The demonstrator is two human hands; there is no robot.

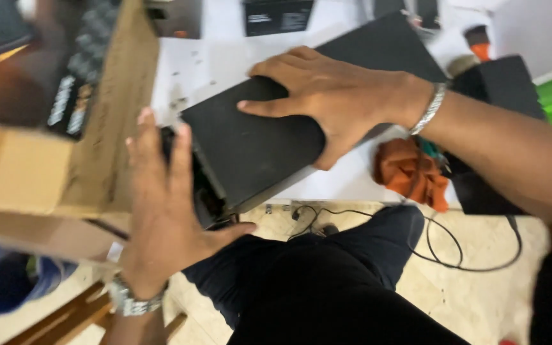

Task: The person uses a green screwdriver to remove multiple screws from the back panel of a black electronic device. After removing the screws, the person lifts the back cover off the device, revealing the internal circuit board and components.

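Observation:
A flat black box-shaped device (250,144) lies on a white table (225,57), its near end jutting past the table's edge. My right hand (333,96) rests palm-down on its top, fingers spread toward the left. My left hand (167,204) is flat against the device's near end, fingers pointing up, beside an open brown cardboard box (65,160) at the left. Each wrist carries a metal band.
An orange cloth (410,172) lies on the table's edge right of the device. Black cables (442,243) trail over the tiled floor. More black boxes (506,83) sit at the right. A wooden stool (78,313) and a blue object (1,281) are lower left.

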